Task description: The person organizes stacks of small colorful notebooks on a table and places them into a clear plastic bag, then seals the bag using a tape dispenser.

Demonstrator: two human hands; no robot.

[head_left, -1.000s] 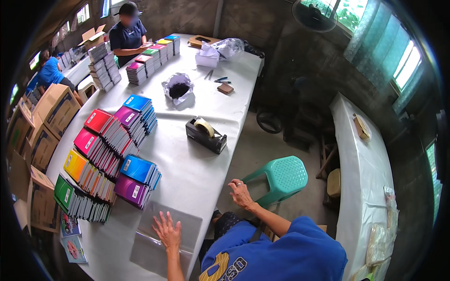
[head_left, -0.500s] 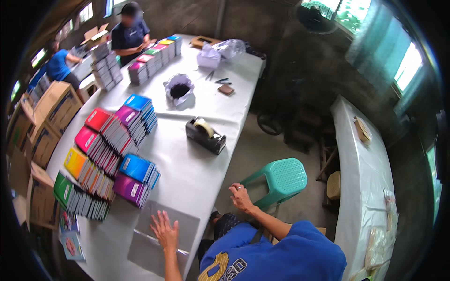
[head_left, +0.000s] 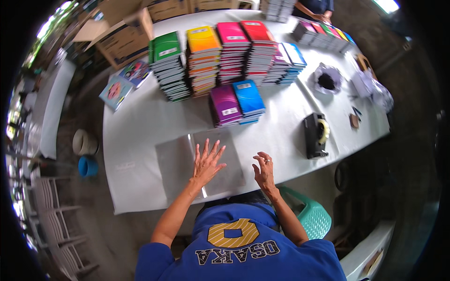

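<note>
My left hand (head_left: 207, 163) rests with fingers spread on a clear greyish plastic sheet (head_left: 173, 164) with a shiny strip down its middle, lying at the table's near edge. My right hand (head_left: 265, 172), a ring on one finger, hovers by the near edge, right of the sheet. Its fingers are loosely bent and apart, with nothing visible in them. Just beyond the sheet stand a purple stack (head_left: 226, 105) and a blue stack (head_left: 250, 99) of spiral notebooks. Behind them rise taller green (head_left: 168, 61), yellow (head_left: 204, 51), pink (head_left: 233, 47) and red (head_left: 259, 47) notebook stacks.
A black tape dispenser (head_left: 313, 136) with a tape roll stands to the right. Beyond it is a bag-lined container (head_left: 327, 78). Picture-covered booklets (head_left: 116, 91) lie at the far left, near an open cardboard box (head_left: 123, 44). A green stool (head_left: 315, 220) stands beside me; another person (head_left: 314, 9) is across the table.
My view has swung left, from the room's right side to face the table squarely. My left hand is still spread on the plastic sheet; my right hand has come over toward the table edge.
</note>
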